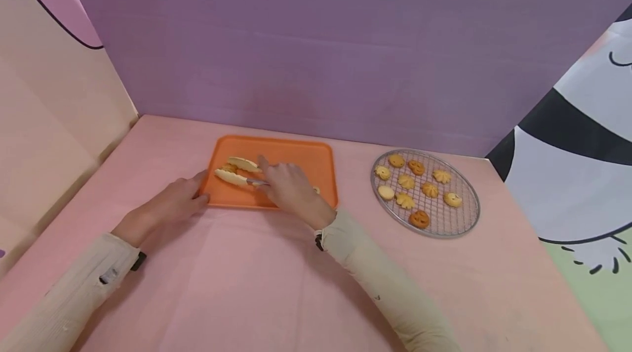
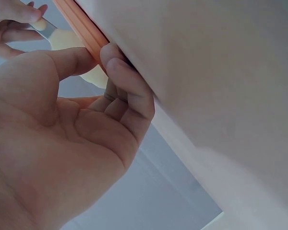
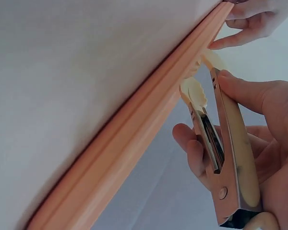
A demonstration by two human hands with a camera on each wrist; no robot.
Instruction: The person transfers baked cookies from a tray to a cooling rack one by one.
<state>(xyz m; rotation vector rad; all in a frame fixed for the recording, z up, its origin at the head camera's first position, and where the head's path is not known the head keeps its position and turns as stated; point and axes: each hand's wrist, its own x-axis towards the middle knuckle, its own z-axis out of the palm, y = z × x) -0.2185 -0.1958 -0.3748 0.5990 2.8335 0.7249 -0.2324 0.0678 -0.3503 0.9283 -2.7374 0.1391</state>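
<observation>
My left hand [image 1: 180, 198] pinches the left edge of an orange tray [image 1: 301, 157], thumb on one side and fingertips on the other in the left wrist view. Over that tray, my right hand [image 1: 293, 187] grips a pair of metal tongs [image 3: 228, 139] with cream scalloped tips. The tips lie spread low over the tray's left part, one on either side of a golden cookie [image 1: 229, 168]. In the right wrist view the thumb lies along one arm of the tongs and the fingers curl round the other. The palm hides part of the tray.
Right of the tray is a round wire rack [image 1: 461, 220] bearing several cookies of different shapes, such as a pretzel-like one [image 1: 419, 219]. A purple wall [image 1: 316, 56] stands behind the pink-covered table [image 1: 247, 286], with printed panels on both sides.
</observation>
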